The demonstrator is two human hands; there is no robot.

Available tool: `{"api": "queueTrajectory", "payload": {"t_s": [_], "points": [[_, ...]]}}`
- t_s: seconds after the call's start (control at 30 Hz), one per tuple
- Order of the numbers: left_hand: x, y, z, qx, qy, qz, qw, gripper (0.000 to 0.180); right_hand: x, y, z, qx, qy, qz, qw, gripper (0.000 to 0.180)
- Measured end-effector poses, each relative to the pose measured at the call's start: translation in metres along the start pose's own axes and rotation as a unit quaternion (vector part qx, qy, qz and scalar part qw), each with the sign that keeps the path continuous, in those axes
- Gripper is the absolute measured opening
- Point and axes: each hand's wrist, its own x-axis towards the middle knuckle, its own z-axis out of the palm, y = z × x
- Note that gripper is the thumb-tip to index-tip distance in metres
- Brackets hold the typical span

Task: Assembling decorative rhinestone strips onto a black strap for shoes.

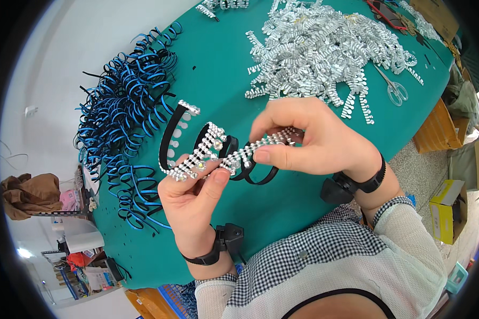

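So, left to right on the green desk: a tangled heap of shiny blue-and-black curly strips sits left of the looping silver rhinestone band with black backing. Left hand is under the band, fingers pinching it; right hand has its fingers gripping the band's right part. Past the band, up and right: a big pile of silver curled strips, then clear-handled scissors.

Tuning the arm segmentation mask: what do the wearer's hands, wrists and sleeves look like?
The left hand and right hand are bare, no gloves. Black wrist straps each carry a chunky black module. Off-white sleeves end in black-and-white checked cuffs.
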Motion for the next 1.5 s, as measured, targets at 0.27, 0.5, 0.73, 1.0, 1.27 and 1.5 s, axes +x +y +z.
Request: {"api": "queueTrajectory", "payload": {"t_s": [0.27, 0.5, 0.73, 1.0, 1.27, 1.5], "points": [[-0.001, -0.001, 0.004, -0.036, -0.022, -0.025, 0.999, 0.016, -0.006, -0.009, -0.009, -0.017, -0.002, -0.122, 0.992, 0.007], [-0.001, -0.005, 0.004, -0.118, -0.054, 0.006, 0.992, 0.019, -0.001, -0.005, -0.017, 0.0, -0.036, -0.071, 0.997, 0.014], [-0.001, -0.004, 0.006, -0.145, -0.062, 0.028, 0.987, 0.021, 0.0, 0.002, -0.012, 0.095, -0.059, -0.003, 0.994, 0.016], [0.001, -0.001, 0.014, -0.207, -0.058, -0.011, 0.977, 0.021, 0.001, 0.002, -0.011, 0.121, -0.073, 0.0, 0.99, 0.016], [0.005, -0.016, 0.004, -0.06, -0.079, 0.002, 0.995, 0.015, -0.009, -0.013, -0.01, 0.061, -0.002, -0.125, 0.99, 0.007], [0.004, -0.019, 0.011, -0.085, -0.062, 0.062, 0.993, 0.019, -0.002, -0.006, -0.018, 0.031, 0.022, -0.09, 0.995, 0.011]]}}
